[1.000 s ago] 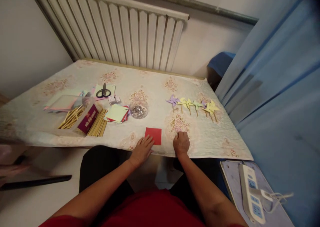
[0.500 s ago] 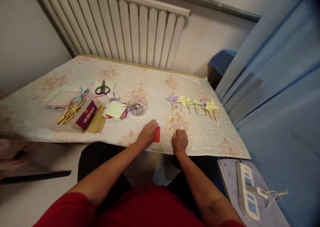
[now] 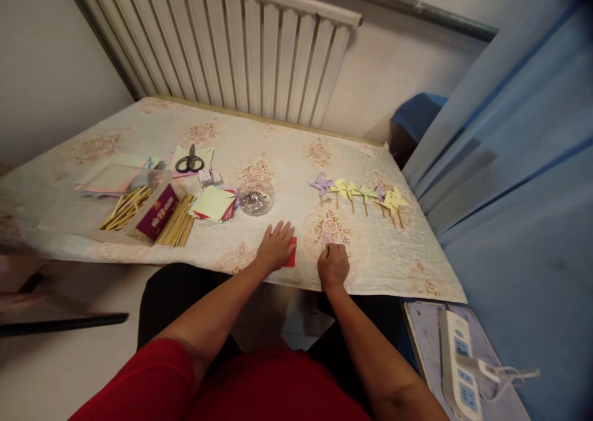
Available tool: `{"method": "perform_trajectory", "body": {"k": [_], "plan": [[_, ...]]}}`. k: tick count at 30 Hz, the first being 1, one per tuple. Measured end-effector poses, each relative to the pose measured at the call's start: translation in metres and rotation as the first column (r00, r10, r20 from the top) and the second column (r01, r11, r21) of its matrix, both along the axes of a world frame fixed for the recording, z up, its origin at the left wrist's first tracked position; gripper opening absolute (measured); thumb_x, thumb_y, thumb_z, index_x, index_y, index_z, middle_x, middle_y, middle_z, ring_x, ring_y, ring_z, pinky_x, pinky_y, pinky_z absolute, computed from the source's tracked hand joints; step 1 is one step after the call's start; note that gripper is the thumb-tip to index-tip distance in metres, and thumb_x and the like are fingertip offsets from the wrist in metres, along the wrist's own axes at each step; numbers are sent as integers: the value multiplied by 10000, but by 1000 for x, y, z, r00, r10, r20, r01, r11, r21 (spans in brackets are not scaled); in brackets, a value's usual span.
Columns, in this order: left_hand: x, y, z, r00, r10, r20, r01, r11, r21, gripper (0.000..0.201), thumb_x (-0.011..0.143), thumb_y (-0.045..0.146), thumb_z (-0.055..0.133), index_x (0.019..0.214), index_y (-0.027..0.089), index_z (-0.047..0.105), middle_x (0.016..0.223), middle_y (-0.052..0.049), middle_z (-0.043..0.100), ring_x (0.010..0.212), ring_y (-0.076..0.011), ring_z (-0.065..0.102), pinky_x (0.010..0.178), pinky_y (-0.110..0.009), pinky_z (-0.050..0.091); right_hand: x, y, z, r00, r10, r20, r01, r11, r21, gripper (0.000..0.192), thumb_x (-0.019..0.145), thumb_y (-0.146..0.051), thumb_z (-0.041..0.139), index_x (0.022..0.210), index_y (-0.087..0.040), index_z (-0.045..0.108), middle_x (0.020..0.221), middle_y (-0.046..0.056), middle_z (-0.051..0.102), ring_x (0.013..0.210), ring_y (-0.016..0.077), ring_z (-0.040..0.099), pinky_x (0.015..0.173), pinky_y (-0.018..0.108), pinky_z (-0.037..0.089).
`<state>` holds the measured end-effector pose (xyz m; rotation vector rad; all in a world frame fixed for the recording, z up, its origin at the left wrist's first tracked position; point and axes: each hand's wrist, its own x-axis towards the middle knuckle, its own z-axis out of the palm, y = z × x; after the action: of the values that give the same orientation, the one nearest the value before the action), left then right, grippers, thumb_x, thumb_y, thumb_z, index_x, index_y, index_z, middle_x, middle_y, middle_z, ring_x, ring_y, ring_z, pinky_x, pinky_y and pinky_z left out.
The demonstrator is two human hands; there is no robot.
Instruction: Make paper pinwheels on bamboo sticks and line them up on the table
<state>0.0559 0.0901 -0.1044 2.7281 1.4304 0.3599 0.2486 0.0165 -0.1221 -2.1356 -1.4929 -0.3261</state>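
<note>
My left hand (image 3: 277,248) lies flat at the front of the table, fingers spread, partly covering a piece of red paper (image 3: 291,257). To its right my right hand (image 3: 333,265) rests closed on the flowered tablecloth; whatever its curled fingers hold, if anything, is hidden. Beyond the left hand stands a round clear dish (image 3: 256,199) of small metallic pieces. Left of that dish is a stack of coloured paper squares (image 3: 214,203). Several paper pinwheels (image 3: 347,189) on sticks lie in a row past my right hand.
A clear plastic box (image 3: 148,220) of wooden sticks stands on the left, with more loose sticks (image 3: 178,223) beside it. Black-handled scissors (image 3: 189,162) lie on paper near two small boxes (image 3: 210,178). At lower right is a power strip (image 3: 461,362) with a plug; a blue curtain (image 3: 523,180) hangs alongside.
My left hand has shifted slightly left and its fingers have spread apart over the red paper. The right hand stays closed in nearly the same place. The view has shifted slightly.
</note>
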Motion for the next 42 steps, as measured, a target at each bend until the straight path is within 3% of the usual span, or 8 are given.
{"method": "perform_trajectory", "body": {"k": [13, 24, 31, 35, 38, 42], "plan": [[-9, 2, 1, 1000, -16, 2, 16, 1000, -11, 728, 916, 606, 338, 1498, 169, 341, 1568, -108, 317, 1462, -317, 223, 1169, -564, 173, 1, 0, -2, 999, -6, 34, 5, 1000, 16, 152, 876, -162, 487, 922, -172, 631, 905, 82, 562, 842, 214, 505, 712, 310, 375], [-35, 6, -2, 998, 17, -61, -19, 999, -26, 720, 923, 607, 313, 1497, 175, 348, 1585, -98, 281, 1477, -302, 181, 1183, -532, 130, 1, 1, -2, 1000, -16, 11, 16, 1000, 2, 149, 874, -162, 488, 903, -174, 633, 909, 80, 558, 847, 210, 498, 716, 309, 369], [-61, -6, -2, 996, 16, -82, -18, 1000, -24, 704, 926, 599, 314, 1492, 184, 360, 1578, -96, 299, 1474, -300, 190, 1182, -530, 135, 3, 0, -1, 997, -36, -71, 36, 999, 0, 175, 868, -169, 483, 922, -175, 650, 923, 80, 585, 851, 209, 517, 710, 304, 366], [-70, -13, -1, 997, 10, -73, -11, 1000, -13, 694, 925, 589, 328, 1489, 185, 365, 1571, -99, 318, 1473, -298, 196, 1183, -528, 141, -8, 22, 15, 968, -87, -235, 85, 996, -17, 241, 872, -130, 423, 940, -155, 653, 906, 89, 620, 839, 212, 537, 724, 310, 381], [-70, -14, 0, 997, 17, -69, -18, 1000, -18, 681, 924, 579, 341, 1485, 194, 374, 1566, -101, 328, 1469, -299, 206, 1180, -536, 147, -35, 52, 34, 967, 32, -253, -40, 999, -28, 283, 887, -110, 377, 947, -132, 653, 905, 109, 636, 882, 223, 542, 790, 324, 395], [-70, -14, 1, 998, 11, -57, -12, 1000, -13, 668, 923, 566, 353, 1479, 197, 385, 1561, -98, 338, 1465, -299, 219, 1178, -537, 158, -81, 86, 49, 968, 202, -153, -212, 976, -56, 316, 928, -124, 354, 1079, -106, 632, 1014, 147, 637, 996, 245, 533, 895, 358, 385]]}}
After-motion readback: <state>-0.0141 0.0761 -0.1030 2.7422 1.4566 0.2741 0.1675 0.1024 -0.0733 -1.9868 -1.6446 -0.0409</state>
